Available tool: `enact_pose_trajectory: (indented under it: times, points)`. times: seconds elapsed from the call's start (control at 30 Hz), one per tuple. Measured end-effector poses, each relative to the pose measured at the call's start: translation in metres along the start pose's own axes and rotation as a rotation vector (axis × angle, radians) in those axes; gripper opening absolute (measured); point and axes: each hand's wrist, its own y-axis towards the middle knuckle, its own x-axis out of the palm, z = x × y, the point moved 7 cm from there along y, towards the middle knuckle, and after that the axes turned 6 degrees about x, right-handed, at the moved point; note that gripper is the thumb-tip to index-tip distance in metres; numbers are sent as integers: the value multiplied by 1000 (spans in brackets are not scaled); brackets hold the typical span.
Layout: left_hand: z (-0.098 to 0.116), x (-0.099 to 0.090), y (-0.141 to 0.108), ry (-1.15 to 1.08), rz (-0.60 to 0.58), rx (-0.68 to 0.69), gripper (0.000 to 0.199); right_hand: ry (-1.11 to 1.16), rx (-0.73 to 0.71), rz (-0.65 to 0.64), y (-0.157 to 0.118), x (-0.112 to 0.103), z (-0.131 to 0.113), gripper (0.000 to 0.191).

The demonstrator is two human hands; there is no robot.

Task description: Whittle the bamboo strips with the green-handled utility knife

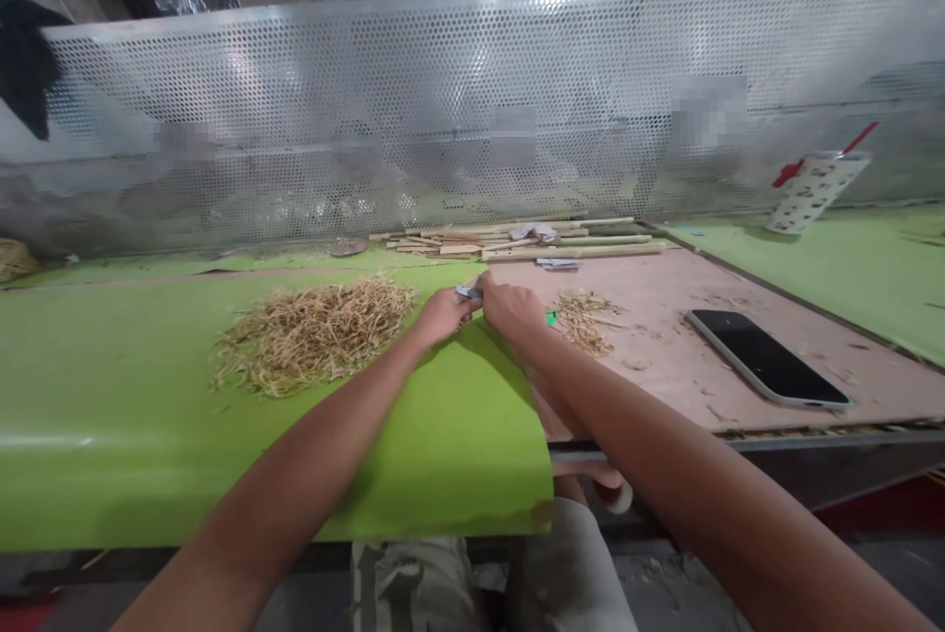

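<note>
My left hand (441, 315) and my right hand (513, 307) meet over the edge of the green sheet (458, 435), both with fingers closed. Between them shows a small grey, metal-looking piece (468, 292), lying across the fingers of my left hand. A bright green bit (550, 317) peeks out at the right side of my right hand. Whether it belongs to the grey piece is hidden by the fingers. Left of my left hand lies a heap of straw-coloured thin shavings (317, 332). Beyond my right hand is a smaller pile of shavings (587, 317).
Behind my hands lie several thin bamboo-like sticks (576, 251) with crumpled paper (533, 232). A phone (768, 356) rests on the pinkish board (650, 386). A tumbler with a red straw (818, 191) stands far right. A perforated metal panel (413, 110) runs along the back.
</note>
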Motion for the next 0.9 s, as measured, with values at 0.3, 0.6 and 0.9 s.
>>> enact_pose_trajectory:
  times: [0.3, 0.6, 0.9]
  points:
    - [5, 0, -9, -70, 130, -96, 32, 60, 65, -50, 4, -2, 0, 34]
    - [18, -5, -6, -224, -33, -54, 14, 164, -91, -15, 10, -1, 3, 64]
    - [7, -2, -5, -141, -154, -5, 16, 223, -149, -13, 6, 1, 3, 75]
